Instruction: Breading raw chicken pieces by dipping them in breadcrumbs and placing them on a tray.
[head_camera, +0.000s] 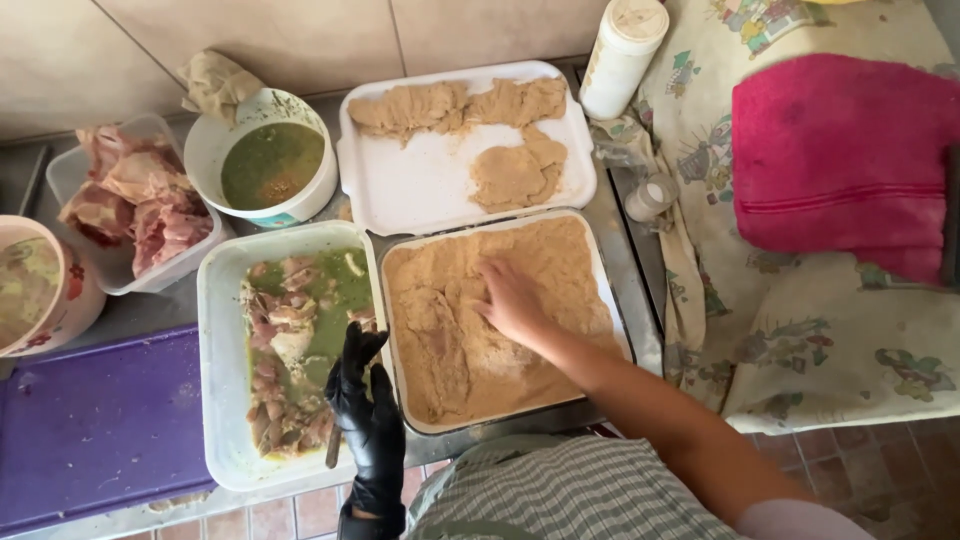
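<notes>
A bare right hand (512, 300), fingers spread, presses flat on a breaded cutlet (440, 335) lying under and left of it in a crumb tray (607, 290). The black-gloved left hand (368, 410), apparently empty, hovers over the marinade tray (215, 360) alongside.

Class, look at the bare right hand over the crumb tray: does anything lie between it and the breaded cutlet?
Nothing visible does. The right hand presses straight onto the breaded cutlet in the crumb tray.

Steel counter (640, 330) under trays (225, 330), perhaps bowls (215, 150)
</notes>
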